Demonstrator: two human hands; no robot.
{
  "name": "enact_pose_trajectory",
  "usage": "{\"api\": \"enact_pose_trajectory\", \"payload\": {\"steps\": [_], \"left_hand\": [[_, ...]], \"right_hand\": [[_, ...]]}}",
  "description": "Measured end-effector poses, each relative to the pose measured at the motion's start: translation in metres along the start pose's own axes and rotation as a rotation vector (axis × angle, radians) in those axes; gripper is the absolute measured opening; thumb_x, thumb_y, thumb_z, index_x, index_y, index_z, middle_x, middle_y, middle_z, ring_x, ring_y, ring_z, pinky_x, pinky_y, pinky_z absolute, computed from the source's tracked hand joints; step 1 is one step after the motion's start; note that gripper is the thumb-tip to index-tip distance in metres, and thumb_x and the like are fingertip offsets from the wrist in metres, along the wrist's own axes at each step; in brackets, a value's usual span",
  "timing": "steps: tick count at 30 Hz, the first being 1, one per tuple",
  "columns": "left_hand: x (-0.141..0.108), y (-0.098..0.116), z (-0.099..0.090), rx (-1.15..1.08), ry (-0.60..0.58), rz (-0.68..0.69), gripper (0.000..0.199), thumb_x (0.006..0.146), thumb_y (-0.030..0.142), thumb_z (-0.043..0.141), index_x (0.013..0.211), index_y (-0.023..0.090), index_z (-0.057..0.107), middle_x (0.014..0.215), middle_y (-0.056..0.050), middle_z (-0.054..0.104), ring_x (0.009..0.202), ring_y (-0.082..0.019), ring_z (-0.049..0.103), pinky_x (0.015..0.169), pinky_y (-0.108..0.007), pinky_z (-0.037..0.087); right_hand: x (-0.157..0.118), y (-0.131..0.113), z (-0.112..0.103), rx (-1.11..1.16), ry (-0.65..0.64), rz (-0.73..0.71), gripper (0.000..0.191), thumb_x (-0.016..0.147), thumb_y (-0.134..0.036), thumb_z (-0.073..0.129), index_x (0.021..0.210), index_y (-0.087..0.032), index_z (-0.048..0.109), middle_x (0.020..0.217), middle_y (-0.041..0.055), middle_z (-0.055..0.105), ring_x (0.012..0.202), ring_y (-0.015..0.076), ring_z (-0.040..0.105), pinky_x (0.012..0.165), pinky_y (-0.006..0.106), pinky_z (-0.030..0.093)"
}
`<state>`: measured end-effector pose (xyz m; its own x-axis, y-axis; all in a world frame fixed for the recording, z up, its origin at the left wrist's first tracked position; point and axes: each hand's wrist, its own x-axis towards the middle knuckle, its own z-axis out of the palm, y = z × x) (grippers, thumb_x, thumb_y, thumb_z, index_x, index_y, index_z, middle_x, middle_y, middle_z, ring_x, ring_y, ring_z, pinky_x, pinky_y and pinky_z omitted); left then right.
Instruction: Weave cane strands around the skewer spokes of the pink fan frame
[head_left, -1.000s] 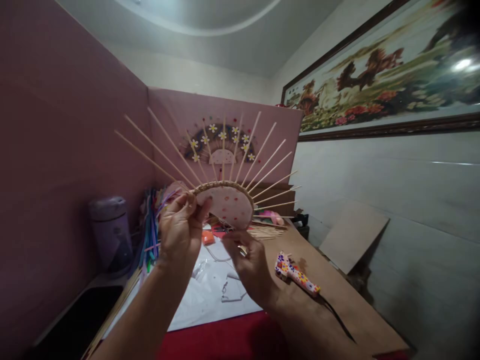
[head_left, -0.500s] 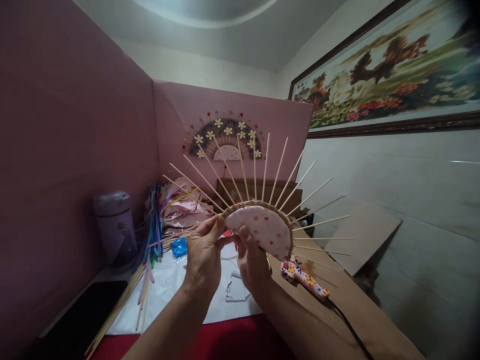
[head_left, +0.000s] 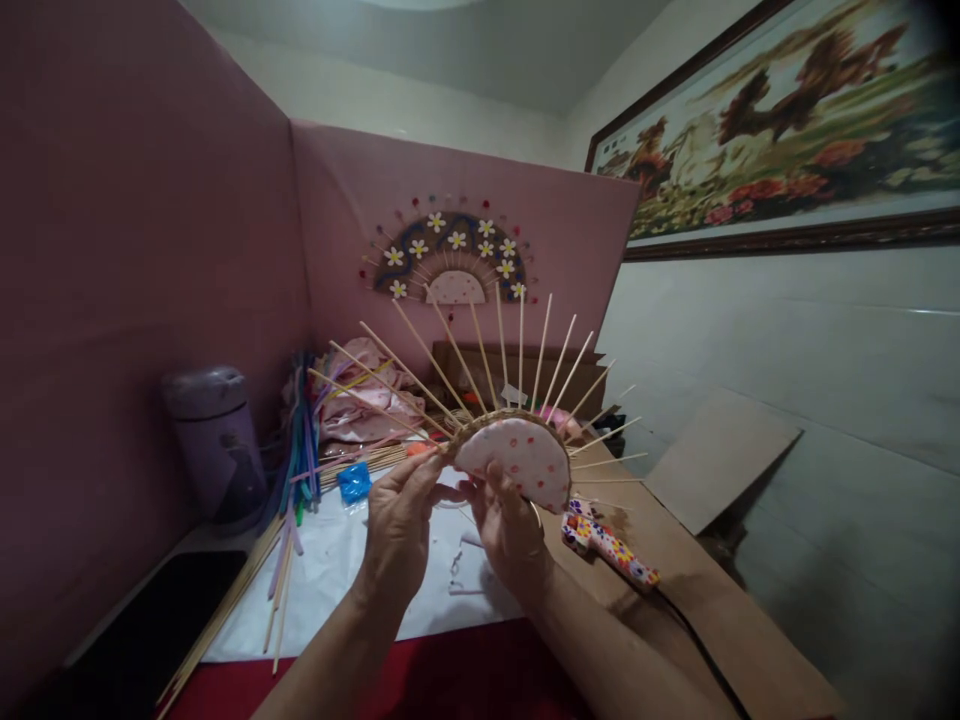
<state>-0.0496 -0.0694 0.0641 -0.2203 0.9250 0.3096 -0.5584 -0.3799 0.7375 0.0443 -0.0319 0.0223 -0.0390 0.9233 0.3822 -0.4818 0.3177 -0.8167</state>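
Both hands hold up a half-round fan frame [head_left: 517, 455], covered in pale cloth with red spots and edged with brown braided cord. Thin wooden sticks [head_left: 500, 345] radiate from its curved edge. My left hand [head_left: 401, 515] pinches the frame's left corner, thumb and fingers closed on the braid. Lower down, my right hand [head_left: 510, 530] grips the straight bottom edge, its thumb on the spotted cloth and its other fingers behind. Right of that hand, a flower-patterned glue gun [head_left: 611, 548] with a black cord lies on brown board.
Pipe cleaners [head_left: 304, 430], loose sticks and a blue packet [head_left: 354, 483] lie at left, by a purple flask [head_left: 215, 450] and a black flat object [head_left: 154, 610]. A finished flowered fan [head_left: 457, 255] hangs on the pink panel behind. White paper [head_left: 330, 580] covers the table's middle.
The fan frame has turned slightly and tilted, so its right-hand sticks look shorter. Both hands keep their hold and have shifted a little. The view has moved somewhat downward.
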Motion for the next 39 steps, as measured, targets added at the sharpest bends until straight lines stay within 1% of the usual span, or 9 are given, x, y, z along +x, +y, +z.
{"api": "enact_pose_trajectory", "payload": {"steps": [5, 8, 11, 14, 18, 24, 28, 33, 39], "left_hand": [[-0.001, 0.001, -0.002, -0.048, -0.07, -0.043, 0.013, 0.072, 0.023, 0.065, 0.08, 0.015, 0.072, 0.086, -0.006, 0.069, 0.074, -0.014, 0.06, 0.056, -0.022, 0.048], [0.0, 0.0, -0.003, -0.064, -0.065, -0.046, 0.012, 0.07, 0.023, 0.067, 0.078, 0.016, 0.073, 0.083, -0.006, 0.07, 0.072, -0.014, 0.06, 0.055, -0.022, 0.047], [0.0, -0.001, -0.003, -0.062, -0.057, -0.062, 0.013, 0.068, 0.023, 0.068, 0.079, 0.017, 0.073, 0.084, -0.006, 0.07, 0.07, -0.013, 0.061, 0.054, -0.022, 0.048], [0.0, -0.002, -0.002, -0.044, -0.028, -0.061, 0.014, 0.068, 0.024, 0.069, 0.079, 0.017, 0.073, 0.084, -0.006, 0.07, 0.069, -0.013, 0.06, 0.052, -0.021, 0.048], [0.0, -0.003, -0.001, 0.008, 0.018, -0.03, 0.015, 0.067, 0.025, 0.07, 0.079, 0.016, 0.073, 0.082, -0.006, 0.07, 0.067, -0.013, 0.06, 0.047, -0.02, 0.048], [0.0, -0.006, -0.003, 0.105, 0.083, 0.055, 0.016, 0.067, 0.027, 0.07, 0.078, 0.017, 0.073, 0.085, -0.005, 0.071, 0.064, -0.013, 0.061, 0.045, -0.021, 0.048], [0.0, -0.007, -0.003, 0.155, 0.126, 0.094, 0.017, 0.066, 0.028, 0.07, 0.078, 0.016, 0.073, 0.083, -0.005, 0.071, 0.064, -0.013, 0.061, 0.044, -0.021, 0.048], [0.0, -0.007, -0.003, 0.14, 0.139, 0.099, 0.017, 0.067, 0.028, 0.07, 0.078, 0.016, 0.073, 0.08, -0.005, 0.071, 0.065, -0.015, 0.062, 0.045, -0.022, 0.05], [-0.001, -0.006, -0.002, 0.104, 0.139, 0.078, 0.014, 0.066, 0.025, 0.069, 0.077, 0.016, 0.073, 0.078, -0.004, 0.071, 0.064, -0.014, 0.063, 0.046, -0.022, 0.051]], "right_hand": [[0.003, 0.001, -0.002, 0.186, -0.063, 0.096, 0.032, 0.076, -0.046, 0.055, 0.098, -0.024, 0.06, 0.097, 0.0054, 0.065, 0.088, 0.0207, 0.058, 0.07, 0.033, 0.049], [0.004, 0.0, -0.001, 0.151, -0.061, 0.091, 0.03, 0.075, -0.047, 0.055, 0.094, -0.024, 0.061, 0.096, 0.0055, 0.065, 0.09, 0.0211, 0.057, 0.07, 0.033, 0.049], [0.004, 0.0, -0.001, 0.157, -0.05, 0.084, 0.031, 0.073, -0.047, 0.057, 0.092, -0.023, 0.062, 0.094, 0.0058, 0.065, 0.087, 0.0211, 0.057, 0.07, 0.034, 0.048], [0.003, 0.001, -0.001, 0.18, -0.013, 0.102, 0.033, 0.069, -0.046, 0.061, 0.091, -0.022, 0.063, 0.09, 0.0048, 0.065, 0.082, 0.0203, 0.056, 0.07, 0.034, 0.048], [0.002, 0.003, -0.002, 0.165, 0.001, 0.107, 0.031, 0.069, -0.046, 0.061, 0.09, -0.023, 0.063, 0.087, 0.0029, 0.064, 0.081, 0.0191, 0.054, 0.072, 0.034, 0.046], [0.002, 0.006, -0.002, 0.196, 0.058, 0.109, 0.027, 0.064, -0.044, 0.066, 0.079, -0.022, 0.062, 0.08, 0.0014, 0.063, 0.076, 0.0177, 0.053, 0.073, 0.034, 0.045], [0.002, 0.008, -0.001, 0.203, 0.095, 0.113, 0.027, 0.061, -0.043, 0.069, 0.075, -0.021, 0.062, 0.08, 0.0017, 0.063, 0.076, 0.0176, 0.054, 0.074, 0.034, 0.045], [0.001, 0.01, -0.001, 0.19, 0.14, 0.083, 0.026, 0.058, -0.041, 0.071, 0.069, -0.021, 0.059, 0.071, -0.0007, 0.06, 0.073, 0.0168, 0.054, 0.075, 0.034, 0.045], [0.002, 0.014, -0.003, 0.185, 0.147, 0.093, 0.022, 0.059, -0.035, 0.071, 0.074, -0.023, 0.06, 0.074, -0.0024, 0.062, 0.076, 0.0167, 0.055, 0.08, 0.035, 0.044]]}}
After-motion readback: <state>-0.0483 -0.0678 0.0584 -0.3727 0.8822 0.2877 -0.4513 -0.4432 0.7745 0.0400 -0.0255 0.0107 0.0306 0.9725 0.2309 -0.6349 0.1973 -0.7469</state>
